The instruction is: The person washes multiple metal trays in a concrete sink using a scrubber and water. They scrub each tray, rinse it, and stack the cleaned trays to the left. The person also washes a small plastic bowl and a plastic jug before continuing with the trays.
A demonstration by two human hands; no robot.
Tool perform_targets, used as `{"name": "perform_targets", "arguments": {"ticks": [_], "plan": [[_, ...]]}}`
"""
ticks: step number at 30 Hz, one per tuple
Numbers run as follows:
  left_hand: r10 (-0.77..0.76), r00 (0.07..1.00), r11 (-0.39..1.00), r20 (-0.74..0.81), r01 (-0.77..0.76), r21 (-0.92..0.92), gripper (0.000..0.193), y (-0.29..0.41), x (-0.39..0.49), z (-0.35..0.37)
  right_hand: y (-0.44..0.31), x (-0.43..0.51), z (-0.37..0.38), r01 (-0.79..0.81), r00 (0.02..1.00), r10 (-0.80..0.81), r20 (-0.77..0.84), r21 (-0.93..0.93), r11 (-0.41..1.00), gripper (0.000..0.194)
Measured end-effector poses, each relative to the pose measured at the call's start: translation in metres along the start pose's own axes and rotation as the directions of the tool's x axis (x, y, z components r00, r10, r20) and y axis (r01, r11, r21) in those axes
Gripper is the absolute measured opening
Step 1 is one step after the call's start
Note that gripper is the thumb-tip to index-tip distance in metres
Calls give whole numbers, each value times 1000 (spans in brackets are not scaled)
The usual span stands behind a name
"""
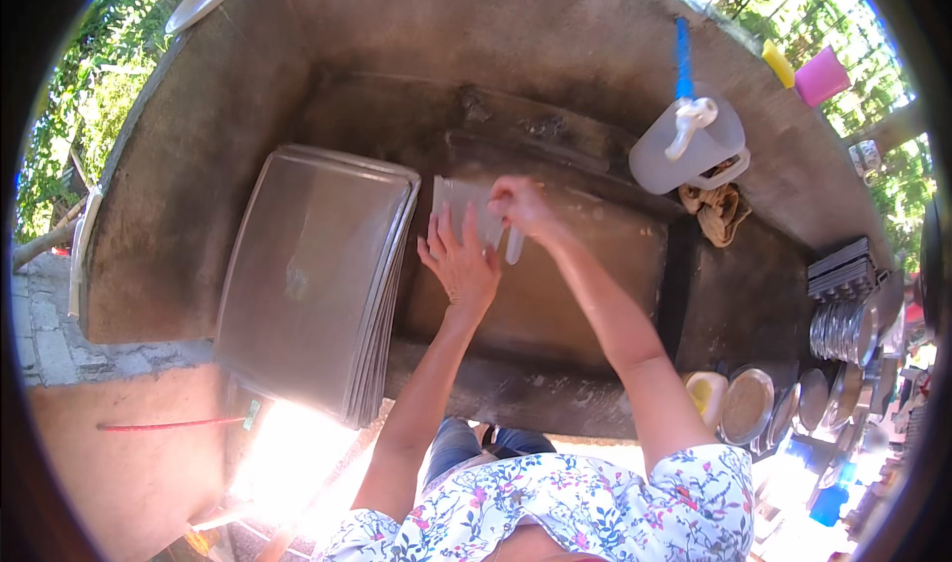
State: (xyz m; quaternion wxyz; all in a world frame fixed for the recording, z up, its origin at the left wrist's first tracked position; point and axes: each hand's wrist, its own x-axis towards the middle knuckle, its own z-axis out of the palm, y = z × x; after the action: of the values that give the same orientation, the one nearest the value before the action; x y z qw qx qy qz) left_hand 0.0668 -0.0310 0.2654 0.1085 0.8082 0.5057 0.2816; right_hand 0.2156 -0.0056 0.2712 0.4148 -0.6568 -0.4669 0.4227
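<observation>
A translucent plastic container with a handle (513, 245) lies in the basin of a concrete sink (587, 287). My left hand (462, 253) rests on its near side with fingers spread. At its right side is my right hand (520, 204), with fingers curled and blurred; whether they grip the container or something small is unclear. To the left of my hands stands a stack of metal baking trays (320, 279).
At the right back, a translucent plastic jug (688, 146) hangs by a white tap (692, 123) on a blue pipe. Below it is a brown cloth (715, 214). Round metal pans (746, 406) and stacked tins (843, 331) line the right side. A pink cup (822, 77) sits on the wall's rim.
</observation>
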Motion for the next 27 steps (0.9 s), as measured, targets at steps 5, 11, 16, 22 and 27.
{"name": "perform_targets", "arguments": {"ticks": [5,11,16,22,27], "plan": [[-198,869,971,453,112,210,75,-83,-58,51,131,10,106,-337,941,335,-44,-35,941,5],[-304,706,934,640,88,347,83,-112,-74,91,202,17,147,-399,911,381,-157,-108,911,10],[-230,762,957,605,64,283,75,-141,-91,139,220,27,154,-449,893,435,-115,-289,845,24],[-157,798,955,582,-28,296,79,-175,-98,182,239,43,165,-543,839,504,-203,-261,798,23],[-122,870,987,477,55,152,75,-163,-90,156,241,20,169,-206,937,166,-306,-103,973,6]]}}
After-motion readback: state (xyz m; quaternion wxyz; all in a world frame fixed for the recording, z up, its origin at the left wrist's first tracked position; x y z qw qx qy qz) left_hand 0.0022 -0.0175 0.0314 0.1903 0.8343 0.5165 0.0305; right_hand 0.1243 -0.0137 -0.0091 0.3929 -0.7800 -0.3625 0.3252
